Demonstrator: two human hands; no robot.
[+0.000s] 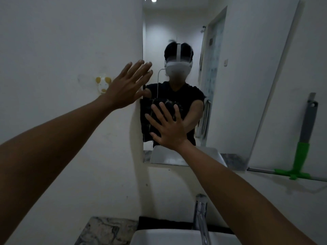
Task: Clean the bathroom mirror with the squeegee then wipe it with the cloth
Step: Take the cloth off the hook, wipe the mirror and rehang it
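Right hand (168,128) spread flat, pinning the soft, limp cloth (145,112) low on the mirror (177,32). It looks likely to bunch on slick glass, so palm it broadly, while the left hand (123,87) braces open-fingered at the mirror's edge.

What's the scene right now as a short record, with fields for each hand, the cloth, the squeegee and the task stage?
left hand: open, fingers straight, at the left edge of the mirror
right hand: flat, fingers spread, pressing the cloth against the mirror
cloth: dark, bunched under the right hand
squeegee: green head down on the ledge, right of the mirror, untouched
below: faucet and sink
stage: apparently the cloth wipe
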